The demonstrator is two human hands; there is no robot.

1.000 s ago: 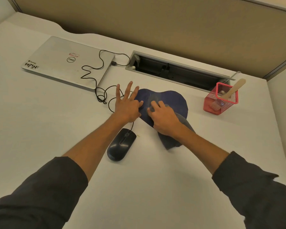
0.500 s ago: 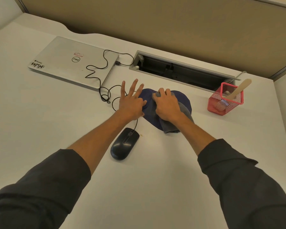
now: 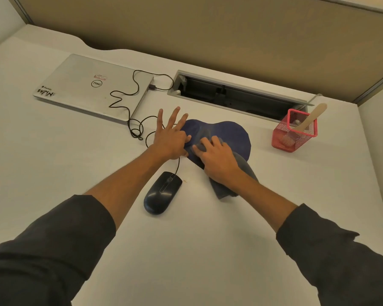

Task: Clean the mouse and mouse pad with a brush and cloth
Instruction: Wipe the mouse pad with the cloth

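Cloth [image 3: 228, 191] half hidden under pressing right hand [image 3: 217, 160], left hand [image 3: 169, 138] splayed flat on mouse pad [image 3: 228, 135].

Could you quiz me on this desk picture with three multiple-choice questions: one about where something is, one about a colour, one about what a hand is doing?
1. Where is the wooden-handled brush?
A. in the red mesh holder
B. on the closed silver laptop
C. in the right hand

2. What colour is the heart-shaped mouse pad?
A. red
B. dark blue
C. white

3. What is the left hand doing?
A. gripping the black corded mouse
B. lifting the laptop
C. lying flat with spread fingers at the pad's edge

Answers: 1 A, its handle sticks out of the holder. 2 B, the pad is navy. 3 C, the right hand presses the grey cloth.
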